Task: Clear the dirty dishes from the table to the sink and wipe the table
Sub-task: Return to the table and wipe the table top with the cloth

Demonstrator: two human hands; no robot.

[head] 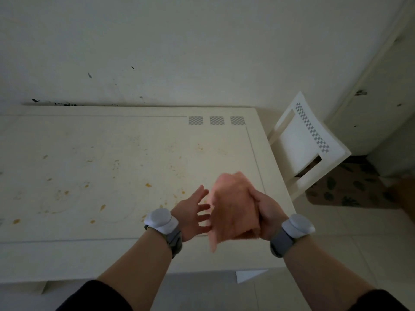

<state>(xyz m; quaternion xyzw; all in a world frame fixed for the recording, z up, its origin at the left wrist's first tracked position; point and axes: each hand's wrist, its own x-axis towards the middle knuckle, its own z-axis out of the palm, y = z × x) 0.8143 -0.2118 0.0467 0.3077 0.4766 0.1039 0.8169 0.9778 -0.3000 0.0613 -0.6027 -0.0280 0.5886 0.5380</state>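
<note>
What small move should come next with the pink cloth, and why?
Probably lower the pink cloth, gripped by the right hand, onto the cream tabletop: no dishes show, orange food spots dot it, and the left hand is open.

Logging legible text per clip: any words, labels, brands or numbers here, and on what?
None readable.
Table: three checkered patches, no letters.
Chair: checkered strip, no letters.
Pink cloth and wrist bands: no print shows.
</note>
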